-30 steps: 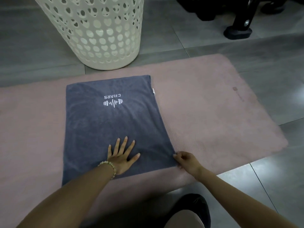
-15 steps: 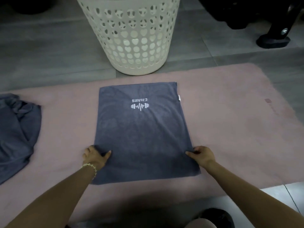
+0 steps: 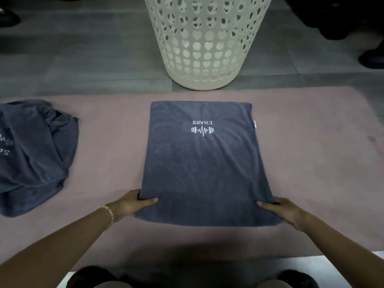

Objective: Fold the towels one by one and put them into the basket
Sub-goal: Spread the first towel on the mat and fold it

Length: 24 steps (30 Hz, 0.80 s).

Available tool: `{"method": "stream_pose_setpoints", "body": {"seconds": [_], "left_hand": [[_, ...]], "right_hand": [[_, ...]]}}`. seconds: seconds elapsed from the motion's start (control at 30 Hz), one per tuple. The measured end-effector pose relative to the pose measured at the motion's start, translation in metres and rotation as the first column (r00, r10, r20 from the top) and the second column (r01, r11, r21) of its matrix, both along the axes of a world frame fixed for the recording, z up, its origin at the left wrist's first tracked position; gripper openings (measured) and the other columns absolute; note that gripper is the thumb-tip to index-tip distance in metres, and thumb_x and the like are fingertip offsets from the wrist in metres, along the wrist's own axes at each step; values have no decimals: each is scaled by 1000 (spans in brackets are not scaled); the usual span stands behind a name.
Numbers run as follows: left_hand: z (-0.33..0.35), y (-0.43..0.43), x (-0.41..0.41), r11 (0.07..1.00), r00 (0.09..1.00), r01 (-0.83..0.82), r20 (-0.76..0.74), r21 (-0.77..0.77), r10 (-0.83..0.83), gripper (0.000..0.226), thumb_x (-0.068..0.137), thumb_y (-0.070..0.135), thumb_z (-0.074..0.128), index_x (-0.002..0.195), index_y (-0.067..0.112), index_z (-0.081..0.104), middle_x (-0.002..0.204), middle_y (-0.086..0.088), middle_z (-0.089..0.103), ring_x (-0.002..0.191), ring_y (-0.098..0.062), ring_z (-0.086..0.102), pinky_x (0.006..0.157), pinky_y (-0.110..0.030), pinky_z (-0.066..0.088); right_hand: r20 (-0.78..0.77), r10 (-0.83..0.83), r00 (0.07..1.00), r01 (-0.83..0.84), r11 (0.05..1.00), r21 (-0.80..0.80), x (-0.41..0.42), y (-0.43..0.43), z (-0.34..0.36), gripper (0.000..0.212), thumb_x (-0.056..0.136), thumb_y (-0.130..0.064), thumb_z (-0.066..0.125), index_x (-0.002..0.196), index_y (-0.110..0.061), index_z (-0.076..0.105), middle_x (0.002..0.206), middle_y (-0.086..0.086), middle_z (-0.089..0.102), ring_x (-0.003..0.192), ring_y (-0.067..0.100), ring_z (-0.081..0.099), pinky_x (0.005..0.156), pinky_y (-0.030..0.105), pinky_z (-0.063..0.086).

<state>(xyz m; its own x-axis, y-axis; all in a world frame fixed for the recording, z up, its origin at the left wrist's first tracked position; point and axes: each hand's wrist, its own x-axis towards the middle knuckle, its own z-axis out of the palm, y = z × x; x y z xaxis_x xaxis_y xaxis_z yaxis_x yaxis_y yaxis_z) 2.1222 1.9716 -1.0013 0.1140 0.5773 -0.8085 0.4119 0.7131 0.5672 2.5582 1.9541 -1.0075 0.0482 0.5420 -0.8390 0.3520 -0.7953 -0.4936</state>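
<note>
While both hands pinch it, grey towel lies flat w/ upside-down logo.

Towel in front of me: slate blue-grey, white logo of barbell with pulse line, white lettering "CHARS" seen upside down, small white tag on right edge. Crumpled towel at my left: same blue-grey, partial white print. Mat: dusty pink. Basket: cream white, heart-shaped cut-out pattern. Floor: grey tiles. Bracelet on my left wrist: gold beads.
</note>
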Motion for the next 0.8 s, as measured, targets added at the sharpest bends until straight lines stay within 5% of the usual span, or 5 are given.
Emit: {"method": "stream_pose_setpoints", "body": {"seconds": [0.2,0.33,0.43,0.57,0.8], "left_hand": [[10,7,-19,969,959,-246,136,-36,248,20,90,27,60,106,16,64,97,1,72,85,-8,63,73,-20,47],[28,63,-12,833,801,-553,289,18,525,18,97,14,45,88,17,60,79,1,61,55,0,62,50,-12,48],[44,112,2,688,657,-722,386,75,647,20,101,27,38,102,18,56,92,1,59,76,-5,64,75,-14,53],[23,137,12,762,804,-588,87,272,589,49,98,48,36,131,13,42,128,-3,49,120,-25,48,109,-40,35],[-22,125,29,910,860,-319,-322,266,396,52,83,36,69,112,-7,59,114,-17,63,104,-33,59,82,-33,45]], "right_hand": [[-205,-300,932,325,940,101,10,8,14,85,53,-49,87,119,-2,61,97,7,71,88,21,65,61,20,55],[-357,-519,777,588,801,114,3,63,36,37,101,-11,36,137,-4,41,109,10,60,80,17,65,53,16,55],[-491,-524,696,667,725,171,-2,109,54,30,102,-21,35,129,-14,45,97,3,71,74,12,72,61,21,57],[-92,-397,913,400,831,387,-6,132,33,22,97,-23,51,106,-5,60,107,18,64,81,22,58,66,27,46],[193,-205,960,131,931,341,-19,135,-3,38,82,-26,73,101,7,66,104,20,68,87,30,62,74,33,48]]}}
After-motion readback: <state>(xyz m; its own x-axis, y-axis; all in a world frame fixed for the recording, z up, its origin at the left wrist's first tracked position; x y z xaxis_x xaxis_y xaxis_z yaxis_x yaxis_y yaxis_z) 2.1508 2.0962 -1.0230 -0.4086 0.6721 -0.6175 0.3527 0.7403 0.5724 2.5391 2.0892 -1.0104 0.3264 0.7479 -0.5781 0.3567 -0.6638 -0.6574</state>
